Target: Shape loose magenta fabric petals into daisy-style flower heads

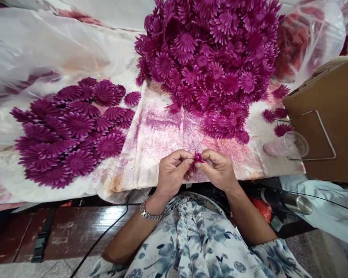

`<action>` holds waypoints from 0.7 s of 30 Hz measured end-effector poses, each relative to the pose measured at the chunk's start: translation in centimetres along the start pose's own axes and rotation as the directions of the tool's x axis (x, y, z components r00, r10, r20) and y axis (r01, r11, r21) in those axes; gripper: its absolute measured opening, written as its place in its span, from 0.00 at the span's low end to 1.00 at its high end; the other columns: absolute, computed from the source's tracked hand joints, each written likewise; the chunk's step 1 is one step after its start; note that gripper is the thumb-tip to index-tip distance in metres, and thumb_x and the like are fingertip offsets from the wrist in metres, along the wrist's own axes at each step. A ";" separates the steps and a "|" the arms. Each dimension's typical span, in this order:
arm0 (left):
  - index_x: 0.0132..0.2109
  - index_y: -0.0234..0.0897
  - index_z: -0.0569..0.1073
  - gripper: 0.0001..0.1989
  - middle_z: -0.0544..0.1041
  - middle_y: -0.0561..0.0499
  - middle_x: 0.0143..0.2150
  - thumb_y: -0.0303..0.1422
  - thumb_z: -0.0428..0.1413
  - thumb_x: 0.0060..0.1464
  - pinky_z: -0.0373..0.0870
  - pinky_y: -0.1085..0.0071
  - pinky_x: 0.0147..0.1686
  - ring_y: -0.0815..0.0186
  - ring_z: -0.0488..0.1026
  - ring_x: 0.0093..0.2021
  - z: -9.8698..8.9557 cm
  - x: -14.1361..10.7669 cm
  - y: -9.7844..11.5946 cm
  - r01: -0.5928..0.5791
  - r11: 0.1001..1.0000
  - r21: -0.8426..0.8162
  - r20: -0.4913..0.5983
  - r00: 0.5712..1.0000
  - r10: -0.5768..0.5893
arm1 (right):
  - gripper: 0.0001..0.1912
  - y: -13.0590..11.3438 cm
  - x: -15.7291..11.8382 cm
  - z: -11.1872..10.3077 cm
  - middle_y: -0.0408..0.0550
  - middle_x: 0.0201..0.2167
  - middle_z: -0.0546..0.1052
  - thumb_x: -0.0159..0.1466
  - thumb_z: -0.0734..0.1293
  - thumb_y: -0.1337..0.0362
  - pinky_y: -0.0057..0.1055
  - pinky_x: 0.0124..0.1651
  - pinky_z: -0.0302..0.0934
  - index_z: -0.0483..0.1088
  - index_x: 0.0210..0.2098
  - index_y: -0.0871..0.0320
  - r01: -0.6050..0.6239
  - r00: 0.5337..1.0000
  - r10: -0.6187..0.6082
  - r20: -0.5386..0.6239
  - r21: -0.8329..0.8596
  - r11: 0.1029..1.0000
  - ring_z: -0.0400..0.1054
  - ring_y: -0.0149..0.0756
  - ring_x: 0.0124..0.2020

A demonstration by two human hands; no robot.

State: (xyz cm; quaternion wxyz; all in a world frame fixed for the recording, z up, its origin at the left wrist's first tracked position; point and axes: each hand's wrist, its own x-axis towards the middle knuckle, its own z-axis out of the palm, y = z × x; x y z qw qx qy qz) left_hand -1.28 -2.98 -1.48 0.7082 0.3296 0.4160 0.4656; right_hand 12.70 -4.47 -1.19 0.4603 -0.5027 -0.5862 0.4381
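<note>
Close to the table's front edge, my left hand (174, 172) and my right hand (219, 170) meet around a small purple flower piece (198, 158). Thumb and fingers of each hand pinch it from either side, and its petals stick up between them. Beyond my hands rises a large heap of purple flower pieces (208, 61). To the left lies a lower pile of wider purple petal discs (78, 123), with one disc (132, 98) a little apart from it.
A brown cardboard box (327, 119) with a metal wire frame (326, 131) stands at the right, beside a clear plastic cup (297, 144) lying on its side. Plastic bags (321, 38) sit behind. A flask (295, 202) is below the table edge.
</note>
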 end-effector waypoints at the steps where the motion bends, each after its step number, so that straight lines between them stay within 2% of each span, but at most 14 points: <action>1: 0.27 0.34 0.70 0.12 0.68 0.57 0.19 0.37 0.64 0.42 0.60 0.78 0.16 0.75 0.63 0.17 0.1 0.0 0.0 0.009 1.000 -0.009 0.006 1.000 -0.009 | 0.08 0.0 0.0 0.1 0.39 0.22 0.70 0.60 0.66 0.61 0.24 0.28 0.57 0.67 0.27 0.57 0.017 1.000 -0.017 -0.003 -0.010 1.000 0.63 0.25 0.23; 4: 0.28 0.36 0.66 0.13 0.66 0.58 0.20 0.38 0.61 0.47 0.58 0.78 0.16 0.75 0.61 0.17 0.3 0.0 0.1 -0.026 1.000 0.011 0.030 0.999 0.025 | 0.10 -0.1 -0.1 0.0 0.38 0.21 0.67 0.62 0.64 0.60 0.25 0.28 0.55 0.64 0.26 0.57 0.073 0.997 -0.074 -0.014 -0.077 0.994 0.61 0.25 0.23; 6: 0.28 0.36 0.67 0.10 0.66 0.57 0.22 0.36 0.58 0.51 0.59 0.78 0.19 0.74 0.62 0.20 0.0 0.0 0.4 -0.154 0.977 0.150 0.067 0.987 0.145 | 0.11 -0.3 -0.3 -0.3 0.38 0.21 0.64 0.62 0.63 0.60 0.26 0.28 0.53 0.62 0.25 0.57 0.109 0.994 -0.111 -0.013 -0.117 0.987 0.59 0.25 0.23; 8: 0.29 0.36 0.67 0.08 0.66 0.56 0.24 0.33 0.56 0.54 0.61 0.77 0.23 0.74 0.63 0.23 -0.5 0.2 1.0 -0.315 0.900 0.301 0.073 0.949 0.307 | 0.12 -0.7 -0.7 -0.8 0.38 0.20 0.63 0.63 0.62 0.60 0.26 0.28 0.52 0.60 0.25 0.57 0.120 0.993 -0.121 -0.008 -0.089 0.989 0.57 0.25 0.23; 10: 0.31 0.37 0.66 0.05 0.66 0.56 0.25 0.31 0.53 0.55 0.62 0.76 0.25 0.73 0.64 0.25 -1.0 0.6 2.0 -0.416 0.828 0.377 -0.001 0.893 0.449 | 0.13 -1.0 -1.1 -1.7 0.38 0.20 0.62 0.63 0.61 0.59 0.27 0.27 0.52 0.60 0.24 0.57 0.109 0.993 -0.110 -0.042 -0.030 0.994 0.57 0.26 0.22; 12: 0.33 0.38 0.65 0.03 0.66 0.57 0.26 0.29 0.53 0.55 0.63 0.76 0.25 0.73 0.64 0.25 -1.0 1.1 3.1 -0.449 0.784 0.429 -0.083 0.844 0.529 | 0.13 -1.3 -1.0 -2.9 0.39 0.20 0.62 0.64 0.60 0.58 0.27 0.26 0.52 0.60 0.25 0.56 0.085 0.984 -0.094 -0.151 -0.065 0.994 0.57 0.27 0.22; 13: 0.33 0.38 0.65 0.03 0.67 0.57 0.26 0.28 0.53 0.55 0.63 0.75 0.25 0.73 0.65 0.25 -0.7 1.4 3.6 -0.456 0.744 0.489 -0.058 0.834 0.549 | 0.12 -1.5 -0.8 -3.6 0.39 0.21 0.62 0.64 0.60 0.58 0.27 0.26 0.53 0.60 0.26 0.56 0.060 0.968 -0.094 -0.233 -0.149 0.987 0.57 0.27 0.22; 15: 0.32 0.37 0.66 0.03 0.68 0.56 0.25 0.27 0.52 0.54 0.63 0.74 0.26 0.72 0.65 0.24 0.5 2.4 4.4 -0.465 0.631 0.621 0.127 0.854 0.505 | 0.11 -1.6 0.2 -5.2 0.39 0.21 0.62 0.64 0.60 0.58 0.27 0.28 0.54 0.61 0.27 0.56 -0.035 0.904 -0.145 -0.402 -0.409 0.912 0.57 0.27 0.22; 17: 0.29 0.37 0.65 0.06 0.68 0.56 0.24 0.25 0.51 0.53 0.61 0.74 0.26 0.72 0.64 0.24 2.1 3.8 4.8 -0.497 0.511 0.702 0.252 0.844 0.474 | 0.12 -1.4 1.4 -6.8 0.40 0.21 0.63 0.63 0.59 0.58 0.29 0.32 0.56 0.62 0.26 0.56 -0.162 0.846 -0.234 -0.478 -0.650 0.743 0.58 0.29 0.24; 19: 0.28 0.37 0.65 0.07 0.68 0.55 0.24 0.25 0.48 0.55 0.60 0.73 0.25 0.71 0.64 0.24 3.6 5.9 4.9 -0.501 0.446 0.742 0.310 0.846 0.434 | 0.12 -0.9 2.5 -8.2 0.44 0.25 0.67 0.63 0.59 0.56 0.34 0.39 0.59 0.65 0.29 0.57 -0.256 0.842 -0.257 -0.474 -0.771 0.583 0.62 0.34 0.29; 21: 0.29 0.37 0.65 0.07 0.69 0.53 0.25 0.25 0.47 0.54 0.60 0.72 0.26 0.70 0.64 0.25 4.7 8.1 4.7 -0.496 0.384 0.779 0.365 0.856 0.367 | 0.18 -0.4 3.4 -9.0 0.52 0.36 0.71 0.61 0.61 0.51 0.40 0.44 0.61 0.67 0.42 0.59 -0.308 0.868 -0.191 -0.459 -0.798 0.518 0.65 0.41 0.38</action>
